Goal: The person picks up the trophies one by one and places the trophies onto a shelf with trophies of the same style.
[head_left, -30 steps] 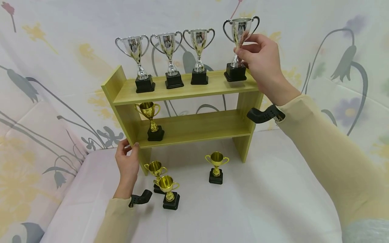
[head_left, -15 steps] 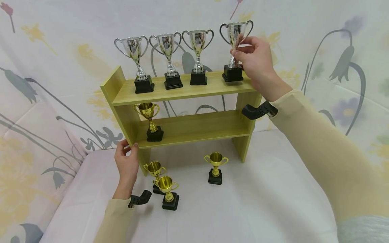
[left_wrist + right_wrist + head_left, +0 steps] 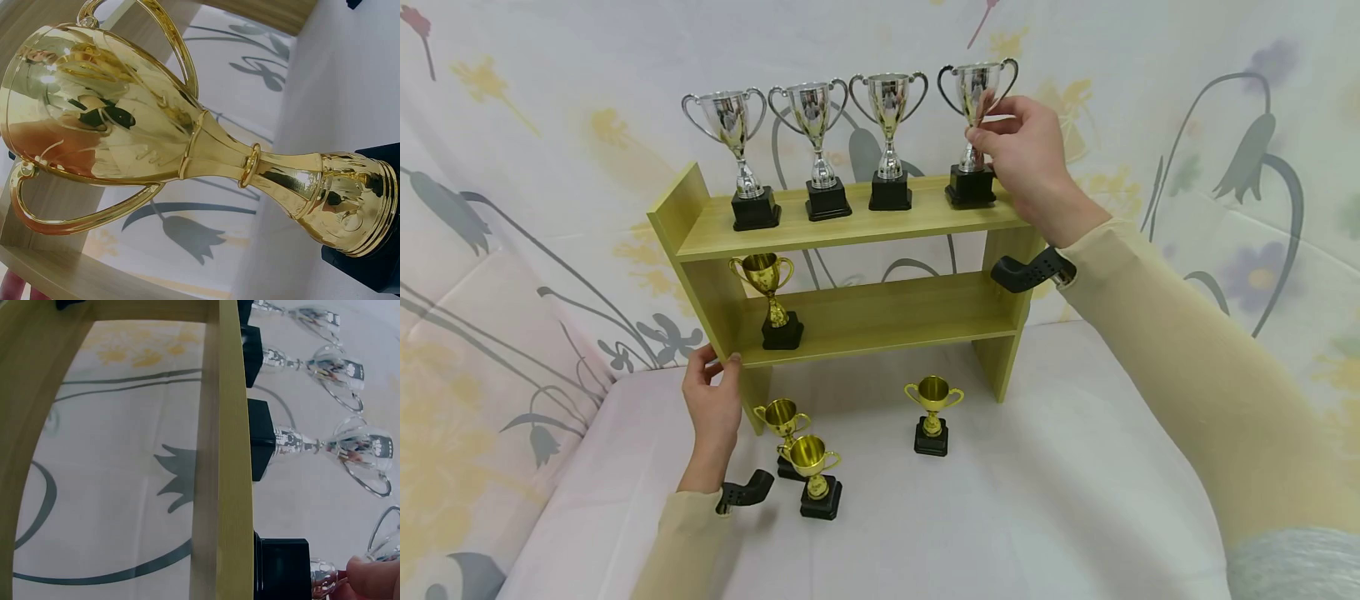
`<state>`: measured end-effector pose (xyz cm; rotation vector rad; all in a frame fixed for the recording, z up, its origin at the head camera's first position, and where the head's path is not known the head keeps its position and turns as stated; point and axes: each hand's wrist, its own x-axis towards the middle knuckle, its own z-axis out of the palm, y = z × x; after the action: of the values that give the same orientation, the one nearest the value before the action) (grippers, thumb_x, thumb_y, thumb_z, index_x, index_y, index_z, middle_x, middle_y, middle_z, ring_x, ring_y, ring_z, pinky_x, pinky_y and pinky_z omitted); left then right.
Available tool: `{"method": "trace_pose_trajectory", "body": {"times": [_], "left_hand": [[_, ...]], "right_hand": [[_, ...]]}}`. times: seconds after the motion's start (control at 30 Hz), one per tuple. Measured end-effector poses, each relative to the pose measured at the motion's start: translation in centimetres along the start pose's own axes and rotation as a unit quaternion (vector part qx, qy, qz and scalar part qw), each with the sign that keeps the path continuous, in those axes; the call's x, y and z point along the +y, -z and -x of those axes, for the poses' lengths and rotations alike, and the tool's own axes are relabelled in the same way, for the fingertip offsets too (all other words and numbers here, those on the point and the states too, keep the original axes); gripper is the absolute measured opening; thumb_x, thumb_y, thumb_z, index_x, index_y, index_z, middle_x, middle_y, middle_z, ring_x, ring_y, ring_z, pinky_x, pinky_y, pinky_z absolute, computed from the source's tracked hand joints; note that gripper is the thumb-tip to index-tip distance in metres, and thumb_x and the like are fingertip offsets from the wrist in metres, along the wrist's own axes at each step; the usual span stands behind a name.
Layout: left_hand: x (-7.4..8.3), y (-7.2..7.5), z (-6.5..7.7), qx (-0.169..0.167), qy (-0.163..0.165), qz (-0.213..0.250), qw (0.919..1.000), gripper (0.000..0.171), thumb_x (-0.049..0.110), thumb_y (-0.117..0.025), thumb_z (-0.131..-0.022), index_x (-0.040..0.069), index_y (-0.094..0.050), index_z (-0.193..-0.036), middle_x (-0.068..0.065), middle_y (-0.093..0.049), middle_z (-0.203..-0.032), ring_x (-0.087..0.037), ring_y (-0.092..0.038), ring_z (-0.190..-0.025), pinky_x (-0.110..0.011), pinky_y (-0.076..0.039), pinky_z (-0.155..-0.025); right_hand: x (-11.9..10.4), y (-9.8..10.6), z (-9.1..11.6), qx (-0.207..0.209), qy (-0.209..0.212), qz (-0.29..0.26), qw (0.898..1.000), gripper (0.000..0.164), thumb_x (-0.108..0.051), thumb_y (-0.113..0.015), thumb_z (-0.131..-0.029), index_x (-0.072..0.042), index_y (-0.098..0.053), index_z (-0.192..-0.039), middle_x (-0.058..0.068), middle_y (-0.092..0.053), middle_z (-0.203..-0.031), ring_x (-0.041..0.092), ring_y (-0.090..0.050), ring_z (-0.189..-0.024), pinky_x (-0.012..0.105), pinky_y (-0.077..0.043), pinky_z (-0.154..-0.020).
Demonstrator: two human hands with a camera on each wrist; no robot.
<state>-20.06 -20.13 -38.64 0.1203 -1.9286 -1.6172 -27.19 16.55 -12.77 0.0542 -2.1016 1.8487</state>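
Note:
At the right end of the top shelf my right hand (image 3: pixel 1037 158) pinches the stem of a silver trophy cup (image 3: pixel 976 82) between thumb and fingers. The trophy stands upright, its black base right at the board in the right wrist view. Three more silver trophies, including the nearest one (image 3: pixel 890 104), line the same board to its left. My left hand (image 3: pixel 713 408) grips the left side panel of the wooden shelf (image 3: pixel 880 218), thumb at its front edge. Beside that hand, a gold trophy (image 3: pixel 763 275) stands at the left end of the middle board and fills the left wrist view (image 3: pixel 112 106).
Below the shelf, two small gold trophies stand close together at the left on the white-covered table (image 3: pixel 925 542), the front one (image 3: pixel 811 457) overlapping the other (image 3: pixel 781 414). Another small gold trophy (image 3: pixel 933 393) stands further right. A flower-patterned cloth (image 3: pixel 587 67) hangs behind.
My right hand has shifted left and lowered the silver trophy down to the top board, closer to the other silver ones. The left hand keeps its hold on the shelf.

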Motion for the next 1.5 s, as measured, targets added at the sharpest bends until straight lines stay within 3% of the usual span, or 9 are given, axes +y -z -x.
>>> {"method": "trace_pose_trajectory", "body": {"times": [0.27,0.8,1.1,1.33,1.5], "left_hand": [[2.7,0.1,1.3,-0.002,-0.005,-0.004,1.0000,0.031,0.009,-0.053,-0.100,-0.007,-0.055,-0.126,-0.009,-0.054,-0.113,-0.009,-0.050,-0.099,-0.017,-0.047,-0.081],[2.9,0.0,1.3,-0.005,-0.004,0.004,1.0000,0.030,0.007,-0.055,-0.099,-0.007,-0.055,-0.125,-0.007,-0.054,-0.111,-0.010,-0.051,-0.099,-0.018,-0.047,-0.080],[2.6,0.1,1.2,-0.002,-0.006,-0.001,1.0000,0.031,0.008,-0.054,-0.099,-0.007,-0.055,-0.127,-0.008,-0.054,-0.112,-0.011,-0.051,-0.100,-0.018,-0.047,-0.080],[-0.2,0.0,0.0,0.003,-0.005,-0.012,0.9999,0.031,0.011,-0.054,-0.100,-0.002,-0.056,-0.128,-0.002,-0.054,-0.114,-0.010,-0.050,-0.101,-0.018,-0.047,-0.080],[-0.8,0.0,-0.2,0.004,-0.005,-0.017,0.9998,0.032,0.012,-0.054,-0.100,-0.002,-0.056,-0.129,-0.001,-0.054,-0.113,-0.009,-0.050,-0.101,-0.018,-0.047,-0.080]], "right_hand": [[0.2,-0.2,0.0,-0.004,-0.011,0.008,1.000,0.020,-0.009,-0.068,-0.093,-0.013,-0.060,-0.112,0.000,-0.064,-0.104,0.013,-0.061,-0.095,0.028,-0.046,-0.073],[0.4,-0.2,0.0,-0.010,-0.009,-0.002,1.000,0.022,-0.008,-0.069,-0.093,-0.013,-0.062,-0.113,0.000,-0.065,-0.105,0.014,-0.062,-0.097,0.031,-0.046,-0.078],[0.6,-0.4,-0.1,-0.007,-0.005,-0.010,1.000,0.024,-0.008,-0.071,-0.092,-0.012,-0.064,-0.114,0.001,-0.067,-0.106,0.014,-0.063,-0.097,0.034,-0.044,-0.084],[0.8,-0.3,0.0,-0.003,-0.003,-0.019,1.000,0.024,-0.008,-0.070,-0.092,-0.013,-0.064,-0.115,0.001,-0.068,-0.108,0.014,-0.063,-0.097,0.034,-0.044,-0.085],[1.0,-0.2,0.1,-0.004,0.005,-0.017,1.000,0.024,-0.008,-0.069,-0.093,-0.012,-0.063,-0.116,0.003,-0.067,-0.112,0.015,-0.062,-0.100,0.033,-0.045,-0.086]]}}
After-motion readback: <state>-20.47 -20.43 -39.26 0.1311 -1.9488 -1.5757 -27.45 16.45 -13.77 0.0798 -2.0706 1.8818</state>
